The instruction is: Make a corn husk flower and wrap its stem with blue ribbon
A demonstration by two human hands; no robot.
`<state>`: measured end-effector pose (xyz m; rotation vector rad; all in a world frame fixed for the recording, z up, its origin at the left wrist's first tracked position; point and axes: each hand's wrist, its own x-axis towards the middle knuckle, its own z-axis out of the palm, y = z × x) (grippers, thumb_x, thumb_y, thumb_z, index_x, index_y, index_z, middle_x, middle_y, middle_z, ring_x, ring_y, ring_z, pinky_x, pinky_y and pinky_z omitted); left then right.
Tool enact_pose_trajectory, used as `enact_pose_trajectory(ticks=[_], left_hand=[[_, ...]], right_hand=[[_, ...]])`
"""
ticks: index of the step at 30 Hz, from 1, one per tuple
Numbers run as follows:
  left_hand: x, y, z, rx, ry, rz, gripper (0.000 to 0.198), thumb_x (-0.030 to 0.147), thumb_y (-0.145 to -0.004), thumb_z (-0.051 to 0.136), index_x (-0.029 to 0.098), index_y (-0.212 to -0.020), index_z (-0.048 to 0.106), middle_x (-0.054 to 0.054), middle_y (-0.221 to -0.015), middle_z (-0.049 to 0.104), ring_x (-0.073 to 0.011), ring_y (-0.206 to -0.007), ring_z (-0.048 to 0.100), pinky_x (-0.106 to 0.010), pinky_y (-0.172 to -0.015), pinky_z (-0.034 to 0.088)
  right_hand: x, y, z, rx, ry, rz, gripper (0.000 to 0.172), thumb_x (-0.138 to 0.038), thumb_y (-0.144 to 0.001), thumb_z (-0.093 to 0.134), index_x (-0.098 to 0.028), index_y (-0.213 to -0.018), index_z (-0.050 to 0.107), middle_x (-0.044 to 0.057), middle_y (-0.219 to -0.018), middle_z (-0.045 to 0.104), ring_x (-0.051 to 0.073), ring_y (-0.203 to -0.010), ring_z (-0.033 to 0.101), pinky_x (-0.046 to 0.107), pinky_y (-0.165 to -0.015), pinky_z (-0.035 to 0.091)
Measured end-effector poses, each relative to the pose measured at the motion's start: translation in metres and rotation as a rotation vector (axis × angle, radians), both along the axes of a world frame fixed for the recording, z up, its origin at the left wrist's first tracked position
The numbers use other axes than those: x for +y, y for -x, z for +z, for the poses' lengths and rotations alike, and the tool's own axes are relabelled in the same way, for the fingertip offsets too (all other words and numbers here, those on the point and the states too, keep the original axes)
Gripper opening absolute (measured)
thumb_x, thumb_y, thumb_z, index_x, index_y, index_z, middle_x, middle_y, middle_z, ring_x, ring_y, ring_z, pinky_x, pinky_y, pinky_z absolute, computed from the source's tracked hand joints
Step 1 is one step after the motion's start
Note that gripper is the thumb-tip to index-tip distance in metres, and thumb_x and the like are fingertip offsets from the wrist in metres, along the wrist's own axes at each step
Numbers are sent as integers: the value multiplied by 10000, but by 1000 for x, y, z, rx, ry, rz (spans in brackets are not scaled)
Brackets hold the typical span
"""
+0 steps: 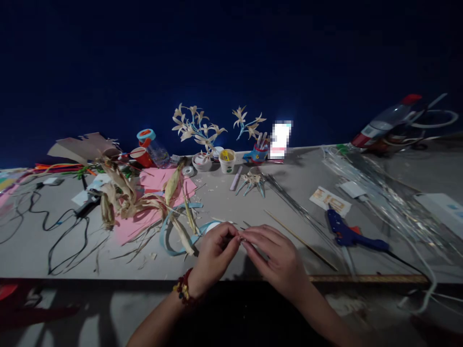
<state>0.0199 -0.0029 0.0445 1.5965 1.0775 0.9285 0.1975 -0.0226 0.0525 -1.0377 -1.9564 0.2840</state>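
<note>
My left hand (217,250) and my right hand (277,255) meet fingertip to fingertip over the table's front part. Both pinch something tiny between them, too small to make out. A red and yellow beaded bracelet (183,287) is on my left wrist. Light blue tape (173,248) lies looped just left of my left hand, with strips of dried corn husk (181,233) across it. Beyond my right hand a thin wooden stick (302,239) rests slantwise. Farther back lie small husk flowers with blue stems (253,180).
A blue glue gun (354,236) with its cable lies at the right, near wires (296,205) and plastic-wrapped bundles (390,197). Pink paper (133,224) and husks (121,193) cover the left. Husk flower branches (197,127), cups (227,164), a bright phone (280,140) and a bottle (383,123) stand behind.
</note>
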Motion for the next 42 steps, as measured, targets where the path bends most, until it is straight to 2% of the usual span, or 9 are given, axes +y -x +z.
enact_pose_trajectory(ticks=[7,15,23,29,32,35,38,42], left_hand=[[0,0,0,-2,8,-3,192,299,-952,552,177,-806,577,-18,-758,575,-154,-721,519,-253,-673,404],[0,3,0,-11,2,-56,205,293,-954,552,175,-787,569,-18,-757,565,-151,-726,515,-257,-680,396],[1,0,0,-204,225,-62,250,379,-897,641,166,-788,569,5,-716,527,-126,-666,449,-238,-627,365],[1,4,1,-108,214,-105,277,405,-907,631,162,-782,586,-2,-722,539,-129,-679,460,-236,-620,365],[1,4,2,-106,225,-118,296,430,-890,653,161,-784,594,-9,-734,559,-131,-695,476,-234,-623,378],[2,3,3,-180,289,-101,338,470,-846,699,162,-765,585,14,-685,518,-111,-634,436,-217,-563,350],[2,1,4,-250,382,-98,370,492,-816,729,165,-754,569,54,-613,421,-78,-539,316,-206,-483,250],[2,0,0,-315,461,-114,365,484,-817,735,167,-777,559,84,-579,347,-60,-497,232,-216,-463,181]], right_hand=[[3,-1,-2,-23,6,15,252,-77,-922,553,-203,-1087,696,79,-969,767,223,-895,701,389,-825,586],[8,-6,-5,-72,-10,109,264,-68,-910,522,-202,-1078,675,69,-946,780,202,-818,698,352,-764,573],[11,-4,0,18,81,89,166,-110,-902,564,-231,-936,671,36,-839,763,182,-729,672,311,-691,523],[17,-17,4,-238,86,249,178,-114,-939,504,-180,-993,661,70,-853,746,196,-758,665,312,-690,518],[18,-20,5,-302,49,263,159,-137,-936,516,-178,-979,664,68,-824,735,200,-745,657,312,-665,506],[19,-16,5,-166,56,236,151,-117,-907,537,-202,-911,662,45,-780,731,179,-697,634,296,-641,490],[18,-11,1,45,132,223,166,-107,-900,551,-225,-878,667,30,-782,737,171,-711,643,296,-675,504],[18,-8,-6,237,200,216,133,-134,-895,584,-225,-860,675,34,-793,719,175,-746,658,301,-695,520]])
